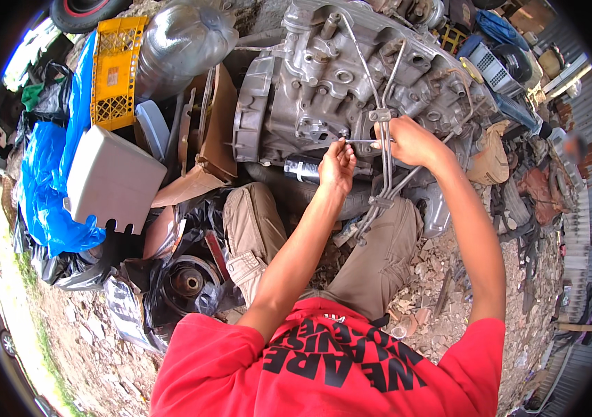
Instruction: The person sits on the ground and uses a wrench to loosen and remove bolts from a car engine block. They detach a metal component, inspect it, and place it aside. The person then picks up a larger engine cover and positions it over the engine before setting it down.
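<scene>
A large grey cast-metal housing (324, 76) lies before me, with bent metal pipes (385, 167) running down across it, joined by clamps. My right hand (407, 142) is closed beside the pipes, just below the upper clamp (379, 115), gripping a slim metal tool (360, 141) that reaches left toward my left hand. My left hand (338, 163) has curled fingers pinched at the tool's left end, by a small fitting on the housing's lower face. A dark cylinder (302, 168) lies below the housing, behind my left hand.
Left are a yellow crate (112, 69), a clear jug (185, 48), a white box (112, 177), blue plastic (46, 194) and cardboard (209, 139). A round metal part (181, 281) sits lower left. Rubble ground (463, 278) surrounds my knees; corrugated sheeting (588, 229) stands far right.
</scene>
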### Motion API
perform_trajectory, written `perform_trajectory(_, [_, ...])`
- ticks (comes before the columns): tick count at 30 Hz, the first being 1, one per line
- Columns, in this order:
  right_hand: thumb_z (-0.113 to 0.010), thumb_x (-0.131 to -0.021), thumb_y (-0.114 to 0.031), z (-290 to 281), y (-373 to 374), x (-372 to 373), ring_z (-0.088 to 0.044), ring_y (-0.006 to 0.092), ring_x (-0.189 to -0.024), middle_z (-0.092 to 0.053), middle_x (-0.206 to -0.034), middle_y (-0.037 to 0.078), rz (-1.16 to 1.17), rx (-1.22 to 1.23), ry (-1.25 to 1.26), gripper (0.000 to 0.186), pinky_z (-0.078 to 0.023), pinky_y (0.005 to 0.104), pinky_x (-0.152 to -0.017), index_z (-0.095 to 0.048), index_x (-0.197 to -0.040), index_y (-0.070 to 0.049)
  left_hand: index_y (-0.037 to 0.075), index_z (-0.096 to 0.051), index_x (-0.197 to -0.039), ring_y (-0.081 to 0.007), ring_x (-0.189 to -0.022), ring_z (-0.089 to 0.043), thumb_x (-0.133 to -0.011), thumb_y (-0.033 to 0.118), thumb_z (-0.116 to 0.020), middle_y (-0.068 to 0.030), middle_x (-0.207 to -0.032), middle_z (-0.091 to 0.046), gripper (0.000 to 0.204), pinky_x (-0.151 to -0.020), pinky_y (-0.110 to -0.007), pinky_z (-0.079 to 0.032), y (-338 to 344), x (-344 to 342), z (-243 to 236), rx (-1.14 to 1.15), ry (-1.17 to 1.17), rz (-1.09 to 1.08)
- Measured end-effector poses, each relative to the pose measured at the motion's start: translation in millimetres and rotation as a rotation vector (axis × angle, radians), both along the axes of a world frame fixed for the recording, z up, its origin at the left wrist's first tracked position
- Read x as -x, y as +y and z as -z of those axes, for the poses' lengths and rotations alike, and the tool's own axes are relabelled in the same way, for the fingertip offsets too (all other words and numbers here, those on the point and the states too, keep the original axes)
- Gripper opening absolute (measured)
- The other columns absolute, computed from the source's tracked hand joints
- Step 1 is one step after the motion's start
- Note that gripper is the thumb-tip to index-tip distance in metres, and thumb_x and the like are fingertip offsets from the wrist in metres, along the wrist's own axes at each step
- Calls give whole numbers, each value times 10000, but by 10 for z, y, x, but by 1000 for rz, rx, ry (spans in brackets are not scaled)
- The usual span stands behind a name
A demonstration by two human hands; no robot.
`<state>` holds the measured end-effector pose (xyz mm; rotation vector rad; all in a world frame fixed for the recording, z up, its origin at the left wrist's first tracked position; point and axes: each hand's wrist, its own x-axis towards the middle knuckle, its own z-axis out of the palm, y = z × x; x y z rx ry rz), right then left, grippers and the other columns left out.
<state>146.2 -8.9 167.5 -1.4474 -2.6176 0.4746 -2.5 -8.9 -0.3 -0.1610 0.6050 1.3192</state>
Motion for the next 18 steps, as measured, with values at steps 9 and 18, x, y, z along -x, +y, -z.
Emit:
perform_trajectory(9, [-671,-894,-198,106,71,291,-584,273,-645,-614,-711,171,14,-89,383,224,-475,377,-642,-611,-914,17,30,-614,-1009,-147,-873,-680,-946,118,-630,-65,-953,-669,109,-676,-216,-576,55,-40,13,-16,-86,-17])
perform_trajectory(18, [-650,-885,-175,7,174,249,-623,413,-773,-644,-785,223,85,-171,167,182,-497,446,-672,-626,-961,-11,17,-620,-1037,-168,-922,-694,-942,79,-620,-80,-963,-681,114,-687,-225,-591,87,-17,10,-19,-91,-22])
